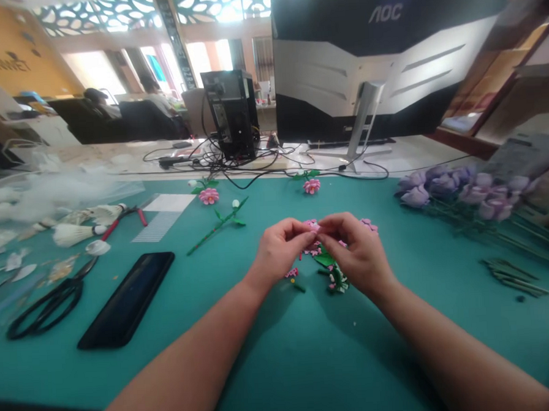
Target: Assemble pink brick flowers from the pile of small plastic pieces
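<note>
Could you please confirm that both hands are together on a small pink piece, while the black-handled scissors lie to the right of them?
Not quite: as the head view shows, the black-handled scissors lie to the left of the left hand and right hand, which are indeed together on a small pink piece.

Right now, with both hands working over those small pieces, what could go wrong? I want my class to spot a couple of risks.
1. The small pink piece between the fingertips of the left hand and right hand could slip and get lost among the similar pieces around it.
2. The green and white cluster lies close to the right hand, so a careless wrist movement might knock it.
</note>
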Action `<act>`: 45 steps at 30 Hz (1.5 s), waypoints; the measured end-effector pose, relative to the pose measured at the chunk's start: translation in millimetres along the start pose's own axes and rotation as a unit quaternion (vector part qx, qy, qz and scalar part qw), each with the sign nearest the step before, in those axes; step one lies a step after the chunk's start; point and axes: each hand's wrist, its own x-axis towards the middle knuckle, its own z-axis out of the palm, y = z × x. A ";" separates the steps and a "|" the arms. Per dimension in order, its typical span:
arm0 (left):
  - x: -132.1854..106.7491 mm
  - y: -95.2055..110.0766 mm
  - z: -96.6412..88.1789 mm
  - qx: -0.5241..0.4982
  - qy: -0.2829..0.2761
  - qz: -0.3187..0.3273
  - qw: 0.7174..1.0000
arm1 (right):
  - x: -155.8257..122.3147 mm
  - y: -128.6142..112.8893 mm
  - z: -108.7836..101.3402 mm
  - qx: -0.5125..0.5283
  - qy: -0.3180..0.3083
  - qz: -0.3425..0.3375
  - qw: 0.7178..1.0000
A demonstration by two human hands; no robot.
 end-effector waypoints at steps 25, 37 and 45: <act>14.0 -6.9 -17.8 -0.137 0.073 -0.098 0.983 | -4.2 29.6 7.5 -0.285 -0.175 -0.093 0.938; 13.4 -4.7 -17.1 -0.150 0.071 -0.109 0.980 | -14.7 28.2 26.0 -0.258 -0.277 -0.186 0.907; 11.8 -6.3 -17.0 -0.141 0.057 -0.123 0.981 | -16.1 20.1 32.7 -0.292 -0.300 -0.179 0.890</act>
